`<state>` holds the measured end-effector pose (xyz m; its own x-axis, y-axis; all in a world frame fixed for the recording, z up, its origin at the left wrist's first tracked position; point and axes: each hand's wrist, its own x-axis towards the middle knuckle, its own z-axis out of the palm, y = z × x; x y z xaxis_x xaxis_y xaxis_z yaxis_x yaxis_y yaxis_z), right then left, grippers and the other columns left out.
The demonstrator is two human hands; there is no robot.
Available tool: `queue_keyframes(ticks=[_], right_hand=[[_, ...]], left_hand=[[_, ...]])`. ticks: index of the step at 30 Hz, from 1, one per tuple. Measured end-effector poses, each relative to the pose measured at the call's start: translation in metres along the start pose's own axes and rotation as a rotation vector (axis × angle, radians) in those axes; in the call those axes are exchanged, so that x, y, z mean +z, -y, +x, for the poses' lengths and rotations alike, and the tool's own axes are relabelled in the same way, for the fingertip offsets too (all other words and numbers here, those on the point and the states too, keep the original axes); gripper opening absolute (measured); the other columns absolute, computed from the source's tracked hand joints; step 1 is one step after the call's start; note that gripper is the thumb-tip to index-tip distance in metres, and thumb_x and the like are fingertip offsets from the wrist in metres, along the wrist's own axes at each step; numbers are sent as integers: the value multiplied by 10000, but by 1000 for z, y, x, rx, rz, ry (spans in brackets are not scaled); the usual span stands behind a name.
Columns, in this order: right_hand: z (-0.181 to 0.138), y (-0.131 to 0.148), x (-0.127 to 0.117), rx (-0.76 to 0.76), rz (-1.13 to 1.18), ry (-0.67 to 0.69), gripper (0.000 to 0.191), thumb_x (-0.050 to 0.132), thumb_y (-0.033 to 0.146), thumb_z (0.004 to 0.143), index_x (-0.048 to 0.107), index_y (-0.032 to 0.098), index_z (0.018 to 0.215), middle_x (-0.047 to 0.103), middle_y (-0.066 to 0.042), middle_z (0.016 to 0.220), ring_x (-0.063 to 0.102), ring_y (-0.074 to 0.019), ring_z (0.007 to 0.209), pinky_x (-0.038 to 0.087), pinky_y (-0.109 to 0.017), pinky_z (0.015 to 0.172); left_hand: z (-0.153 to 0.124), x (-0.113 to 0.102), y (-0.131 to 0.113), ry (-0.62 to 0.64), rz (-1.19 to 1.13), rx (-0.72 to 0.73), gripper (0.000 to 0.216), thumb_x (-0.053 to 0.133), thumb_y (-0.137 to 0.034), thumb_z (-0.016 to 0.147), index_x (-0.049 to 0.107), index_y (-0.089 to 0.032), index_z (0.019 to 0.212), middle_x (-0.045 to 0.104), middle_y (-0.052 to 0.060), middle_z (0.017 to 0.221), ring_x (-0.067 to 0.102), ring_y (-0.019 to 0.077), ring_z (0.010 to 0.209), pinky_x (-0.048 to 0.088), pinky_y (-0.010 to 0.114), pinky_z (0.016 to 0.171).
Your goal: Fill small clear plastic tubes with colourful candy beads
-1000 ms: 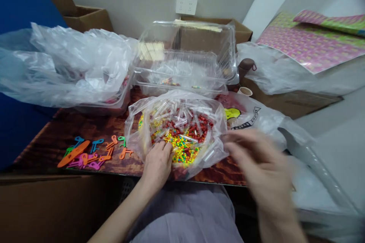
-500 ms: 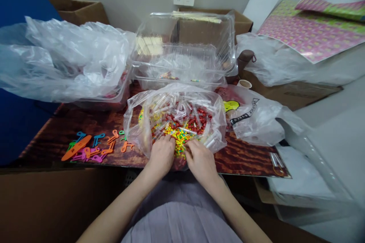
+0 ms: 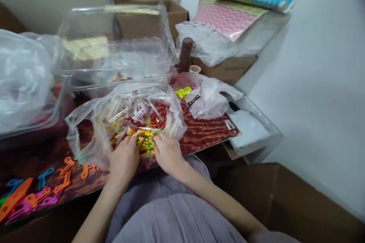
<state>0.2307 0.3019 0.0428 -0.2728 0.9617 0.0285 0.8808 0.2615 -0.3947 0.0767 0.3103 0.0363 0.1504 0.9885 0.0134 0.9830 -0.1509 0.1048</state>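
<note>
A clear plastic bag (image 3: pixel 85 121) lies open on the table's near edge, filled with small coloured candy beads (image 3: pixel 146 137) and several clear tubes with red caps (image 3: pixel 148 115). My left hand (image 3: pixel 123 160) rests at the bag's near side, its fingers curled down into the beads. Close beside it, my right hand (image 3: pixel 168 153) also has its fingers bent into the beads. What either hand holds is hidden by the fingers.
Clear lidded plastic boxes (image 3: pixel 114 49) stand behind the bag, with crumpled plastic (image 3: pixel 23 79) at left. Coloured plastic clips (image 3: pixel 37 190) lie at front left. A printed white bag (image 3: pixel 199 97), brown bottle (image 3: pixel 185 54), small cup (image 3: pixel 195 69), cardboard boxes (image 3: pixel 225 69) and patterned sheets (image 3: pixel 228 15) fill the right.
My right hand came in from the right and settled into the beads beside the left. The view has swung to the right, shifting everything leftward.
</note>
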Motion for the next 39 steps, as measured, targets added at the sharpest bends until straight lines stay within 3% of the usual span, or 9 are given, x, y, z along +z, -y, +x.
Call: queue_keyframes(ticks=[6,12,16,22,26,31,34,39], right_hand=[[2,1,3,-24,-40,11,156,440,128,863,560,148,961,575,-74,972,554,-211,852,479,-323,664],[6,-4,2,-30,5,-16,184,417,113,866,565,147,969,592,-75,966,563,-193,784,457,-303,637],[4,-11,-2,4,111,-51,158,429,135,894,577,169,938,608,-48,936,580,-175,816,440,-283,688],[7,-18,-10,-3,148,-13,140,478,155,893,607,183,941,597,-44,979,592,-167,870,416,-270,737],[9,-9,-4,-41,47,38,133,470,168,901,602,179,902,590,-40,964,586,-168,850,396,-272,707],[12,3,8,-67,-69,83,140,467,198,912,605,185,900,590,-38,957,578,-168,834,372,-279,671],[14,5,10,-87,-99,100,142,465,195,914,606,186,903,589,-37,966,578,-164,840,370,-281,679],[17,5,1,-106,-154,117,141,463,182,912,604,187,914,585,-33,963,578,-163,843,366,-282,659]], left_hand=[[-2,-2,0,109,145,93,199,359,-155,865,553,-157,817,624,107,838,620,252,798,438,315,629],[14,12,-18,44,70,65,190,356,-146,869,546,-153,868,622,91,854,612,211,726,421,291,607],[14,14,-16,-20,-154,-8,134,417,-160,863,551,-160,872,632,78,852,617,207,784,445,294,680],[5,-2,0,-34,-515,-163,61,525,-183,823,575,-160,848,650,44,810,615,193,779,447,295,695],[-3,-6,7,-18,-678,-221,186,536,-185,816,594,-151,990,666,41,817,617,183,766,452,296,707],[-10,5,15,-69,-865,-250,321,539,-178,805,584,-139,1121,672,56,854,613,176,775,461,282,698],[-12,12,20,-67,-1103,-285,300,550,-232,804,604,-141,1085,658,48,838,600,151,701,456,249,616],[-19,5,25,104,-1456,-396,370,602,-313,766,577,-109,1074,540,-39,601,490,89,463,362,194,432]])
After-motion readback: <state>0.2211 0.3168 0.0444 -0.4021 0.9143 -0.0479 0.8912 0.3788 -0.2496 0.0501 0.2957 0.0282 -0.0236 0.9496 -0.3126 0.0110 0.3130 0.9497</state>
